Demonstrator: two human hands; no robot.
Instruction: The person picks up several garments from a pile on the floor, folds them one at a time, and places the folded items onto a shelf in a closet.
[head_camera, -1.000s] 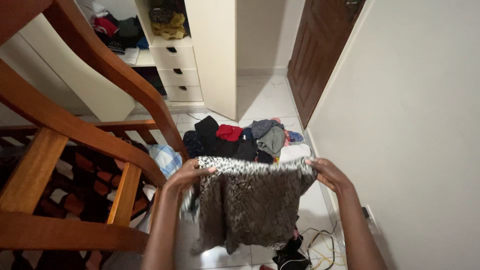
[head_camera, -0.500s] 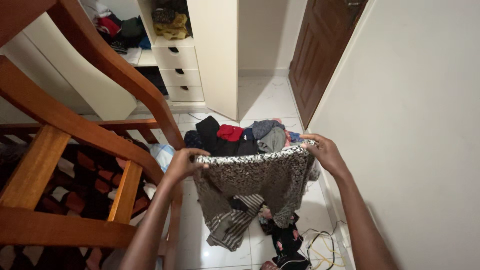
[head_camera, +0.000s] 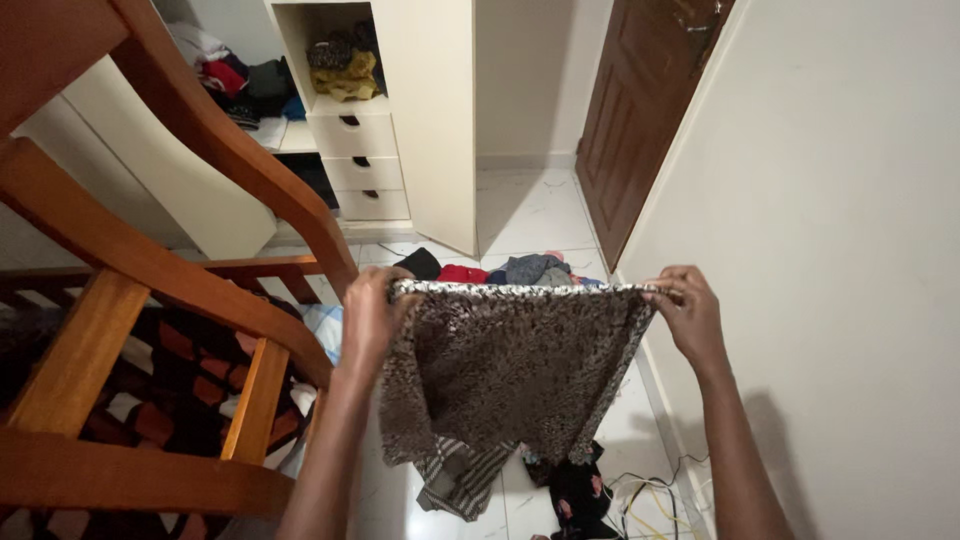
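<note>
Hands hold a speckled brown-and-white cloth (head_camera: 515, 375) stretched flat between them in the head view. The left hand (head_camera: 372, 318) pinches its upper left corner, fingers closed over the hem; the right hand (head_camera: 690, 315) pinches the upper right corner. The cloth hangs above the white tiled floor (head_camera: 530, 205), in front of a pile of clothes (head_camera: 505, 269). A wooden chair frame (head_camera: 150, 270) stands at the left, a brown door (head_camera: 640, 110) by the wall, a cream wardrobe (head_camera: 400, 110) behind.
</note>
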